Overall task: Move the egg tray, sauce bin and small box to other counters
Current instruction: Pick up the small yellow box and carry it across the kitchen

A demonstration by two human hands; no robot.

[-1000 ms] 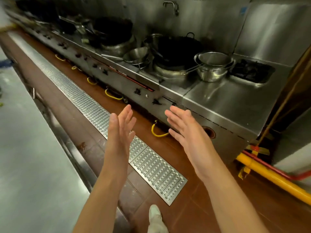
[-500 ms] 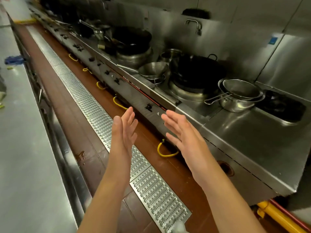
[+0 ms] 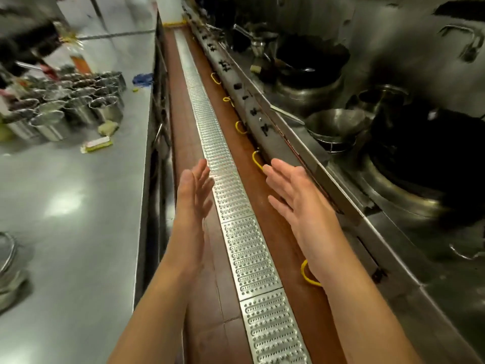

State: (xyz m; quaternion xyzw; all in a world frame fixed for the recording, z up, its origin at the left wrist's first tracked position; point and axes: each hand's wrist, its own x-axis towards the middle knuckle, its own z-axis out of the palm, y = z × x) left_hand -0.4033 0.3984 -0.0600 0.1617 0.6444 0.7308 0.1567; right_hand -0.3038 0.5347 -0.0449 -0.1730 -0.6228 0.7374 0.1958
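Head view: the left hand (image 3: 193,195) and right hand (image 3: 296,198) hang over the floor grate (image 3: 231,195), each grip apart with fingers straight, holding nothing. Palms face each other, probably readied to take something wide from both sides. Left of the grate runs a steel table (image 3: 78,206) carrying a cluster of steel tubs (image 3: 76,101), blurred, possibly the sauce bin. A small yellow-edged box (image 3: 96,145) lies beside them. No egg tray can be made out. Right of the grate stand woks (image 3: 430,148).
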